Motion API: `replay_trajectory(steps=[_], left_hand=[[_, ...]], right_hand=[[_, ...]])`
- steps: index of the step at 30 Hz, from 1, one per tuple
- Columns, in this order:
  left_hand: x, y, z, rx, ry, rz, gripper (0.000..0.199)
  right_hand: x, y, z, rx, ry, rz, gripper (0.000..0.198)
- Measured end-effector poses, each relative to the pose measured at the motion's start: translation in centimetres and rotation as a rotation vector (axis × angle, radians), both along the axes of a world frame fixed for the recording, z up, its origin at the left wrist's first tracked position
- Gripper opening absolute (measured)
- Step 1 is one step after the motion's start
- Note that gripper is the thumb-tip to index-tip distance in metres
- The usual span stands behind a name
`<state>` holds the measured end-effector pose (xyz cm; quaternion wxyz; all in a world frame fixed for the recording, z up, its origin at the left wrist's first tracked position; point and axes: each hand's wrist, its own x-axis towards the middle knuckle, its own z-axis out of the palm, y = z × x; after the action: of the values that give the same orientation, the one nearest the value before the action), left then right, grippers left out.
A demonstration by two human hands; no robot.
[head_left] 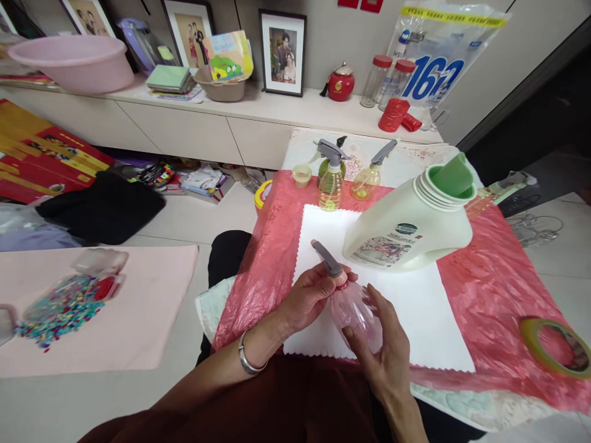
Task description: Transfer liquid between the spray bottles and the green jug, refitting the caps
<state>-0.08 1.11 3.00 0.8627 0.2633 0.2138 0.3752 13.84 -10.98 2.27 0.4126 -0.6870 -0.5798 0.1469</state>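
Over white sheet (425,320), left hand (307,296), right hand (388,344), holding pink bottle (353,312)

Both hands (307,298) hold a pink spray bottle (351,312) over a white sheet (431,320)

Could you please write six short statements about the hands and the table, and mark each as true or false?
1. The left hand holds the pink bottle near its neck. True.
2. The bracelet is on the right wrist. False: the bracelet is on the left wrist.
3. The right hand is around the pink bottle's body. True.
4. The pink bottle's spray head is yellow. False: it is grey.
5. The white sheet lies over the red cover. True.
6. The roll of tape lies left of the white sheet. False: it lies to the right.
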Motion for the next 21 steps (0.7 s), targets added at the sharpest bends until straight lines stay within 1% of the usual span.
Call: replay_trajectory(steps=[3, 5, 7, 10, 13, 17, 21], left_hand=[[0.0, 0.1, 0.0, 0.019, -0.031, 0.001, 0.036], [-0.1, 0.1, 0.0, 0.026, -0.045, -0.018, 0.035], [-0.2, 0.2, 0.2, 0.031, -0.059, -0.048, 0.034], [-0.3, 0.2, 0.5, 0.027, -0.077, -0.101, 0.036], [-0.3, 0.1, 0.9, 0.014, -0.065, -0.129, 0.037], [-0.1, 0.0, 1.0, 0.040, -0.077, -0.147, 0.036], [0.1, -0.3, 1.0, 0.051, -0.106, -0.161, 0.034]], right_hand=[[0.0, -0.1, -0.2, -0.005, 0.035, -0.008, 0.065], [0.1, -0.2, -0.2, -0.028, 0.125, 0.007, 0.066], [0.2, -0.2, -0.3, -0.073, 0.320, 0.035, 0.066], [0.3, -0.2, -0.6, -0.149, 0.737, 0.093, 0.065], [0.3, -0.1, -1.0, -0.185, 1.047, 0.094, 0.062], [0.3, -0.2, -1.1, -0.239, 1.264, 0.044, 0.059], [0.4, -0.1, -1.0, -0.366, 1.401, 0.092, 0.060]])
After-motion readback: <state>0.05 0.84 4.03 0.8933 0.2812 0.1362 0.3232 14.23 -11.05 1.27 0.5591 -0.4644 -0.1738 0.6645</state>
